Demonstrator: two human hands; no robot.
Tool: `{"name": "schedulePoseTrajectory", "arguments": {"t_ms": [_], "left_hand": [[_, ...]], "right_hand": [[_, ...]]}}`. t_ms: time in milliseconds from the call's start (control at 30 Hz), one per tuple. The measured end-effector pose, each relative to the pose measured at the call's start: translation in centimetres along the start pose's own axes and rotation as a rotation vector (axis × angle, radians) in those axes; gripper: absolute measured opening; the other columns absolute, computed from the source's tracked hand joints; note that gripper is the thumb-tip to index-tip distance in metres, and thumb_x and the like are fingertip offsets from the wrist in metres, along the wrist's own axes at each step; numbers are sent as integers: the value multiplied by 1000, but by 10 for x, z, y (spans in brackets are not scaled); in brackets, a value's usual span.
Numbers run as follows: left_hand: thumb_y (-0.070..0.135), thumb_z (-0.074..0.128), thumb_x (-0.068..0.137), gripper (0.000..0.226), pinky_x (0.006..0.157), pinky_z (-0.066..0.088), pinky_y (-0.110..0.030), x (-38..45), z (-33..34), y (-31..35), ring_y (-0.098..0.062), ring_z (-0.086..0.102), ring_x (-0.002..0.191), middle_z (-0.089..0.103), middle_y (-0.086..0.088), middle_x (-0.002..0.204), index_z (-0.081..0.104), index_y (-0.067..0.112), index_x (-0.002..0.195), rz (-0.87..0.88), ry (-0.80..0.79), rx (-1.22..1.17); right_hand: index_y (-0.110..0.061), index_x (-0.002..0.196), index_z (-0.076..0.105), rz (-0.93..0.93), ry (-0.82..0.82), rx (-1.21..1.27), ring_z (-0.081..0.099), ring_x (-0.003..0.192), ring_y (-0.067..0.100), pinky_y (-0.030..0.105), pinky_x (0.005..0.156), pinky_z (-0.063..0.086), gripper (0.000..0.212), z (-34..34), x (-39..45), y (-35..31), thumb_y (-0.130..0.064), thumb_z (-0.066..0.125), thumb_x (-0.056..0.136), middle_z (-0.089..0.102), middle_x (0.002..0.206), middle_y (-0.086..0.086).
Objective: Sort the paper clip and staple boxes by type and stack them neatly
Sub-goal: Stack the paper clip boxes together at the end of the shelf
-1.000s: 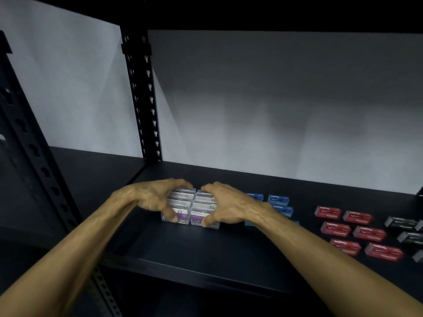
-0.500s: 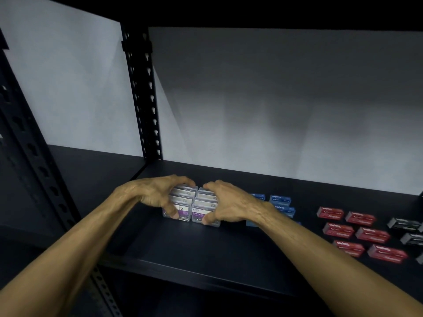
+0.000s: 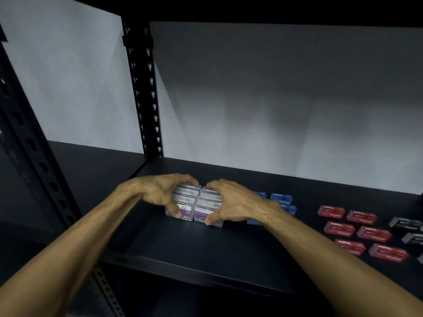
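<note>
Both hands cup the paper clip boxes (image 3: 196, 205), which stand in two touching stacks near the left post (image 3: 146, 99) of the shelf (image 3: 206, 248). The left hand (image 3: 158, 193) curls round one side and the right hand (image 3: 231, 203) round the other (thumbs at the front), probably squeezing the stacks square. Blue boxes (image 3: 281, 197), red boxes (image 3: 357, 227) and dark boxes (image 3: 405, 224) lie apart, grouped by colour.
</note>
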State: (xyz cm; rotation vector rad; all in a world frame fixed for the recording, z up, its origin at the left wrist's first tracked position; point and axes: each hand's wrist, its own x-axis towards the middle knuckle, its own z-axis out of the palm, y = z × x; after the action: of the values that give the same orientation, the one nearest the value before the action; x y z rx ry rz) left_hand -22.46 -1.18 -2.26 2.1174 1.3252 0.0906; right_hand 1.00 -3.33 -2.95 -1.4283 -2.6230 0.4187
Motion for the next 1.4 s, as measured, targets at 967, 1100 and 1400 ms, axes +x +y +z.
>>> {"name": "schedulePoseTrajectory", "arguments": {"t_ms": [967,1100,1400], "left_hand": [[45,89,63,130,118,28,-34,-37,-22,31,-17,25,146,11,8,163,-3,38,155,-162,58,74],[55,74,75,91,100,46,-34,-51,-25,74,-17,55,120,46,4,146,24,43,150,-88,419,105],[35,64,93,37,93,48,-27,2,65,168,-12,61,111,65,6,124,60,26,128,211,430,322]], "right_hand": [[-25,152,29,55,44,-13,42,134,20,35,107,39,104,-31,-42,12,-71,71,70,37,152,1],[-25,145,43,117,172,9,52,123,17,36,98,46,76,-45,-67,33,-66,59,84,47,145,1],[-27,123,63,223,159,-118,59,108,19,39,90,51,33,-50,-116,73,-36,63,91,61,122,-1]]}}
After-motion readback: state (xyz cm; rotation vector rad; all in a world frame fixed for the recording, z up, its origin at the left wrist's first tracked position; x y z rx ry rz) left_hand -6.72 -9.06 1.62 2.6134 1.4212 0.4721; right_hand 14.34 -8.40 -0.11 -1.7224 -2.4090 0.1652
